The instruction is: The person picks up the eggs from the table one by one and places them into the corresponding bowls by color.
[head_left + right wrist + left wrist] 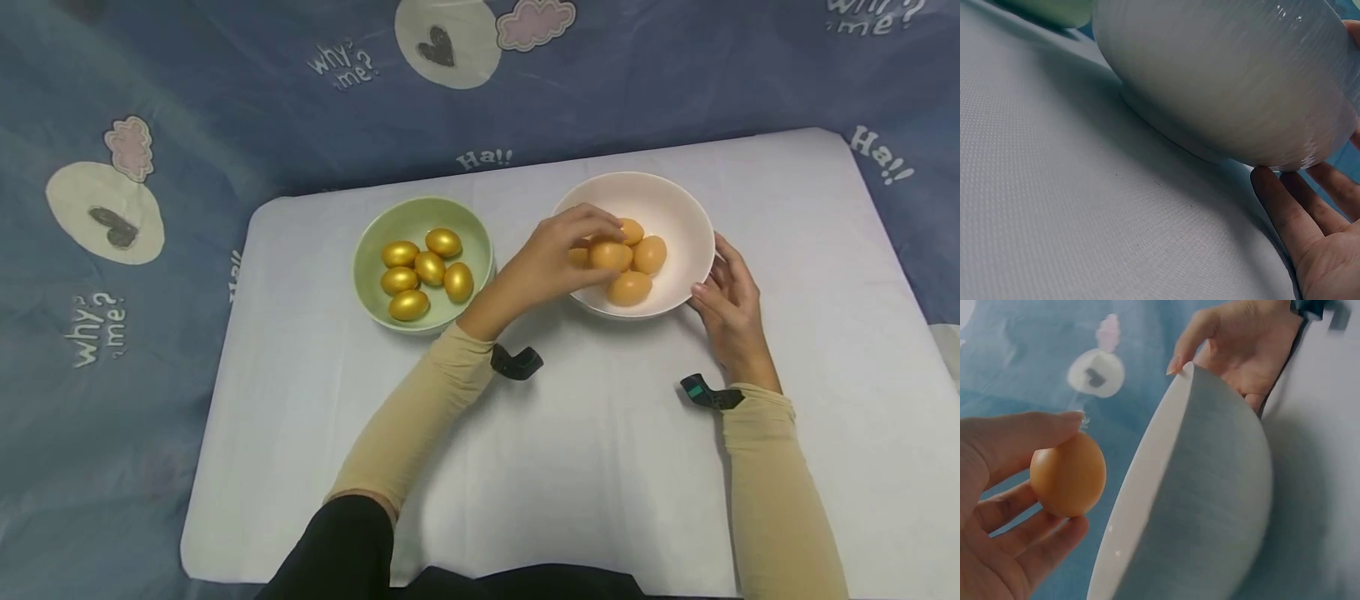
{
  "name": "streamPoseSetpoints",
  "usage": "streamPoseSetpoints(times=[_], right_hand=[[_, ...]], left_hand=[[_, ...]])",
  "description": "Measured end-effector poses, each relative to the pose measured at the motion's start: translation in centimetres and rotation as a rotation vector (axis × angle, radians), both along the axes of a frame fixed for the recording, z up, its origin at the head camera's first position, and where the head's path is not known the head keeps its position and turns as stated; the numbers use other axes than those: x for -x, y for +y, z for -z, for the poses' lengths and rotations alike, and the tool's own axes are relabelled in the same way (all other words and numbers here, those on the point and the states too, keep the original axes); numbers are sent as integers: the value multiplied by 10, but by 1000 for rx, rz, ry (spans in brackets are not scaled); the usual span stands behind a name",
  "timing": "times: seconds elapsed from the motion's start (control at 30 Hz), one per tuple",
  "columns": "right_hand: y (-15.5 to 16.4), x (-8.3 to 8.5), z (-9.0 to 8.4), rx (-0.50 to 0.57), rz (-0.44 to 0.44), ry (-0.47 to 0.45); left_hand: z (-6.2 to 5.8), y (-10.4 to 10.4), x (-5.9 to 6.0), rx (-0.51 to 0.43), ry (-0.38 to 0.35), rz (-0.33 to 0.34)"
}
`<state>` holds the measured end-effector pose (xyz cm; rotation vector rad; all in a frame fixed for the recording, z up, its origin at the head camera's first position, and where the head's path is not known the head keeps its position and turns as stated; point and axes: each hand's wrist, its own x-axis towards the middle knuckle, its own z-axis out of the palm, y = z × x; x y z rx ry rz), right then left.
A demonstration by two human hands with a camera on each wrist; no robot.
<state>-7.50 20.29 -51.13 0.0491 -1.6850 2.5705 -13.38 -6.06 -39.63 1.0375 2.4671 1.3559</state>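
My left hand (558, 254) pinches a brown egg (1069, 475) between thumb and fingers, above the left part of the white bowl (684, 218). In the left wrist view the egg is beside the bowl's rim. Several brown eggs (630, 288) lie inside the bowl, partly hidden behind the left hand. At the bowl's right side my right hand (733, 312) holds it, thumb at the rim. Its fingers (1288, 203) reach under the curved wall in the right wrist view.
A light green bowl (365, 279) with several shiny gold eggs (430, 268) stands to the left, close to my left forearm. Both bowls are on a table with a white cover (600, 450). Blue printed cloth (300, 108) hangs behind the table.
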Motion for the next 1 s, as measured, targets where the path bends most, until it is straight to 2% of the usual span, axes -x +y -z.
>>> streamPoseSetpoints(times=[0.1,0.23,0.33,0.43,0.53,0.6,0.73,0.87,1.0], right_hand=[[0,1,0,2,-4,5],[-1,1,0,9,-13,12],[-2,1,-1,9,-22,15],[-1,1,0,23,-34,19],[-1,-1,1,35,-41,21],[-1,-1,1,30,-38,20],[-1,-2,1,22,-33,17],[0,-2,0,22,-32,16],[-1,-3,-2,40,-26,12]], left_hand=[[-6,18,17,92,-7,20],[-12,39,37,260,4,37],[-15,53,50,373,-14,59],[-15,66,61,450,-59,83],[-10,77,70,483,-81,102],[-6,83,75,495,-99,100],[2,93,80,551,-88,94],[5,101,79,628,-57,102],[5,107,77,701,-92,117]])
